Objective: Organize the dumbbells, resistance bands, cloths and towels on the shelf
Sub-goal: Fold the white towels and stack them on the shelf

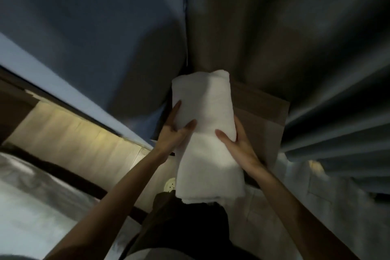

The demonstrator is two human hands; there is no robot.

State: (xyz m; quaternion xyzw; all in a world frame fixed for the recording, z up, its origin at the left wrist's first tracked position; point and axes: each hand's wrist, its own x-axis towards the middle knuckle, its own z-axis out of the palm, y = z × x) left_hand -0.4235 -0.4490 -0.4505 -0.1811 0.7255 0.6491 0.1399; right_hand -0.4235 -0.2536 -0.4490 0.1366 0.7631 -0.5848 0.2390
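A folded white towel (207, 133) hangs lengthwise between my two hands, over the top of a brown wooden shelf (261, 112). My left hand (176, 131) holds the towel's left edge, thumb on top and fingers stretched up along the side. My right hand (236, 143) grips the right edge, thumb across the front and fingers behind the cloth. The towel's far end lies near the corner of the walls. No dumbbells or resistance bands are in sight.
A blue wall (95, 27) stands to the left and a grey curtain (316, 48) to the right, meeting behind the shelf. A lit wooden headboard (73, 135) and a bed (31, 196) lie at the left. A small white perforated object (170, 184) sits below the towel.
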